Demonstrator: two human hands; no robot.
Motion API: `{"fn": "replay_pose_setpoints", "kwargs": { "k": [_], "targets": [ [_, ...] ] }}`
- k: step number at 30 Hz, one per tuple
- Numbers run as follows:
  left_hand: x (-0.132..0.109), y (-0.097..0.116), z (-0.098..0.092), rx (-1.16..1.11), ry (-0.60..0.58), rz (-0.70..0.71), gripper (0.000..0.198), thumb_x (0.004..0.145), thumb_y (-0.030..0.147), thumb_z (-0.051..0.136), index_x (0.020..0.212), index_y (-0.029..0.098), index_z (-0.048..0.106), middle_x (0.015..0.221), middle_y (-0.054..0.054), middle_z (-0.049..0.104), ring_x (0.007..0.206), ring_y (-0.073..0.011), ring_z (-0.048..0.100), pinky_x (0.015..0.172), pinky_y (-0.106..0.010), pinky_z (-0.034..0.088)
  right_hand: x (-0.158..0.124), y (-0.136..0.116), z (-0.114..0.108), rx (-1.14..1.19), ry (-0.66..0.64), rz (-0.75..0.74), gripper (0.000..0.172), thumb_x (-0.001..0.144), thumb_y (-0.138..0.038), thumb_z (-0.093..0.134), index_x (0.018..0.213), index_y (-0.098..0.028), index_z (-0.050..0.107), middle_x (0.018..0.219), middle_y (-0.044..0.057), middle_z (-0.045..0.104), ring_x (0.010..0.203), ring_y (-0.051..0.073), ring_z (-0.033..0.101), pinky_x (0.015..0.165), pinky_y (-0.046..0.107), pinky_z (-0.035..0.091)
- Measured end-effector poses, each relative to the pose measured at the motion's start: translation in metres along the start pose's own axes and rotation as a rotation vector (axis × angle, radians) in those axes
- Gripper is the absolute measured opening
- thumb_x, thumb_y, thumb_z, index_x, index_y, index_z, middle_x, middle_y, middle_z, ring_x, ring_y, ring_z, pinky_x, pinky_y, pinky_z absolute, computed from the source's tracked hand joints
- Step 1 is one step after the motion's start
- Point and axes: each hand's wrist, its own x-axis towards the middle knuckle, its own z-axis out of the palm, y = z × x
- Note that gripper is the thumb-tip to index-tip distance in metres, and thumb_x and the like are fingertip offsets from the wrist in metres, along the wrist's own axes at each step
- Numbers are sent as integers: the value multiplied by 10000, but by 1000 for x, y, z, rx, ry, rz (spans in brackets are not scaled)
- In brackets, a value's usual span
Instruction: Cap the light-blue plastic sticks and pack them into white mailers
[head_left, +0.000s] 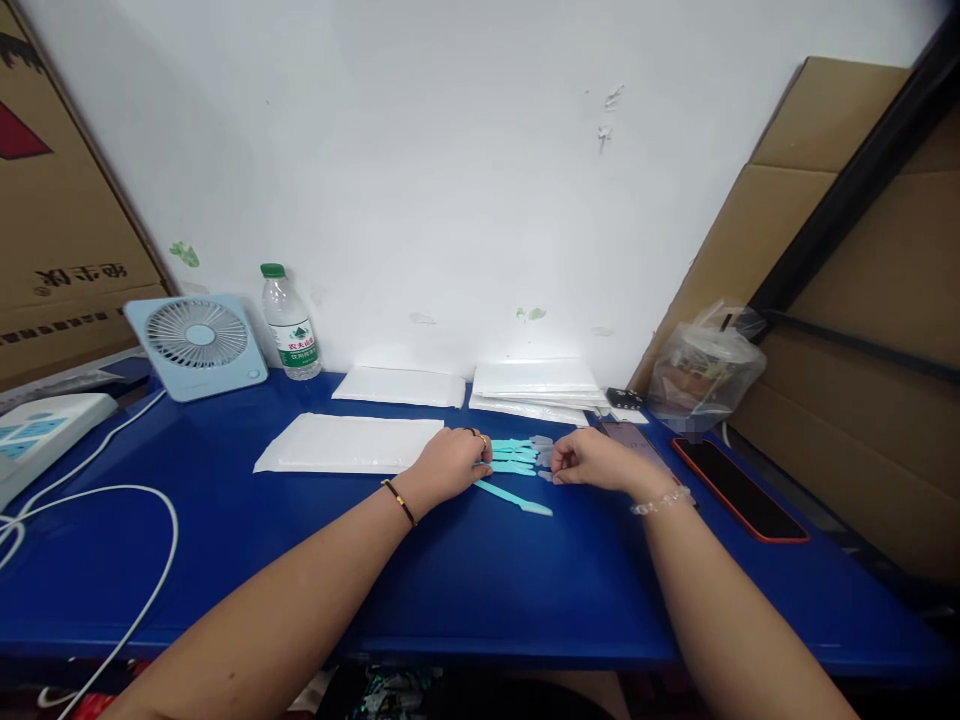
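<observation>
Several turquoise eyebrow razors (514, 456) lie side by side on the blue table, blades pointing right. Translucent blade caps (541, 448) are at their right ends. My left hand (454, 462) is closed over the handle ends, its fingertips at a lower razor (517, 497) that slants down to the right with its blade uncovered. On the other side, my right hand (589, 462) is closed in a pinch beside the lowest cap. The fingers partly hide what they grip. Under the left fingers touches the edge of a white padded packet (352, 444).
Behind the hands lie a single white packet (399, 386) and a stack of white packets (536, 385). A fan (199, 340), bottle (291, 325) and power strip (49, 430) with white cables stand left. Right are phones (739, 488) and a bagged cup (705, 365).
</observation>
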Motion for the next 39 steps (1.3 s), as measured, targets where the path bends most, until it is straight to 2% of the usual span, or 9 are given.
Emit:
{"fn": "replay_pose_setpoints", "kwargs": {
  "k": [8,15,21,28,30,34,39],
  "targets": [
    [0,2,-1,-9,-11,3,106,774,314,635,810,214,643,836,-4,673,740,-176,605,643,-272,382,1,-4,4,-52,33,-42,89,704,-257,638,725,-184,684,720,28,699,653,177,611,559,245,410],
    [-1,5,0,5,-11,57,103,789,303,620,810,208,655,814,-18,669,737,-176,600,637,-267,386,2,-10,8,-93,24,-123,90,722,-254,625,688,-187,675,654,7,666,583,144,568,529,233,379],
    [-1,3,2,-30,-42,55,117,796,317,615,807,211,662,796,-10,670,712,-163,594,600,-247,379,0,-13,8,-87,0,-102,113,714,-280,640,690,-177,679,652,7,667,582,140,574,526,226,378],
    [-2,14,5,-81,-86,92,137,795,343,625,811,214,669,772,-4,666,729,-157,592,589,-236,370,0,-20,11,-32,-22,-113,105,701,-275,647,710,-177,683,653,11,667,586,140,582,521,219,394],
    [-3,14,3,-73,-64,103,164,794,367,625,845,217,668,808,-8,659,739,-157,591,603,-238,380,-3,-12,3,-6,31,-75,111,718,-264,618,727,-175,684,652,16,667,586,142,586,534,223,410],
    [-3,8,-1,35,28,65,161,813,330,601,888,203,665,911,-36,645,769,-165,591,658,-256,399,-10,10,-15,-43,239,9,121,717,-207,580,774,-172,682,716,28,678,641,152,600,577,231,430],
    [-1,2,-2,130,32,49,130,828,302,582,834,205,669,850,-30,657,760,-178,599,653,-272,388,-6,12,-12,-92,189,-14,99,688,-203,631,762,-174,690,709,25,673,628,150,586,567,231,419]
  ]
}}
